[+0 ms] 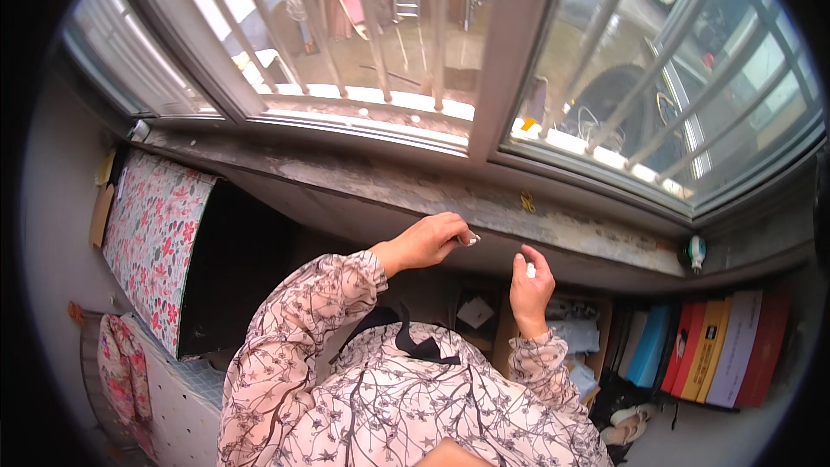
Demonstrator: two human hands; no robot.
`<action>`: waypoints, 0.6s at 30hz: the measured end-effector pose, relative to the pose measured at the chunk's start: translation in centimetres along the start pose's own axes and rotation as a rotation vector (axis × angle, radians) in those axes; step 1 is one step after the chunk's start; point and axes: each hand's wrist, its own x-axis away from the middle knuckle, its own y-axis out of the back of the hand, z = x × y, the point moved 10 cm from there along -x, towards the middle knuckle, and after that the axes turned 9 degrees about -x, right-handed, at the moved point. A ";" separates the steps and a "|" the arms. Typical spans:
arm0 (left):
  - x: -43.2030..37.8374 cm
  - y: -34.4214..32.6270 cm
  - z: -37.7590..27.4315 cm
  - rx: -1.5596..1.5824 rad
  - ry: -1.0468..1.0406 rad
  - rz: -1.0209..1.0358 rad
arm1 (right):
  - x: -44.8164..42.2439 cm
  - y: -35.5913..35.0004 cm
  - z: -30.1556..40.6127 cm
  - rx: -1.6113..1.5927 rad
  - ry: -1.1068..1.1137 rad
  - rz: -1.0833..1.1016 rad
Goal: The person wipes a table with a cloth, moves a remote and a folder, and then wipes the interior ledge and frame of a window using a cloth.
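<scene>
My left hand reaches out over the near edge of the windowsill, its fingers closed on a small whitish item too small to identify. To its right, my right hand is raised with a small white object held between thumb and fingers; what it is cannot be told. A yellow metal clip-like item lies on the sill above my right hand.
A barred window spans the far side. A bulb-like object stands at the sill's right end, a small white container at its left. A floral-covered box sits at left; coloured binders, an open box and shoes are at right.
</scene>
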 end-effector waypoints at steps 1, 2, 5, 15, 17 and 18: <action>0.8 1.1 0.5 -0.030 0.023 -0.059 | -0.1 -0.8 0.8 -0.010 0.060 0.012; 1.9 3.5 2.4 -0.025 0.150 -0.195 | 0.0 -1.5 1.6 -0.058 0.113 0.011; 7.1 13.2 8.7 -0.240 0.310 -0.594 | -0.2 -3.3 2.0 -0.150 0.047 0.048; 24.5 31.1 21.0 -0.830 0.652 -0.753 | 1.2 -15.1 4.9 -0.016 -0.007 0.130; 20.6 25.9 17.7 -0.670 0.401 -0.552 | 1.9 -19.0 6.9 -0.060 0.043 0.177; 19.0 23.2 15.8 -0.501 0.246 -0.440 | 2.2 -20.8 7.8 -0.030 0.065 0.187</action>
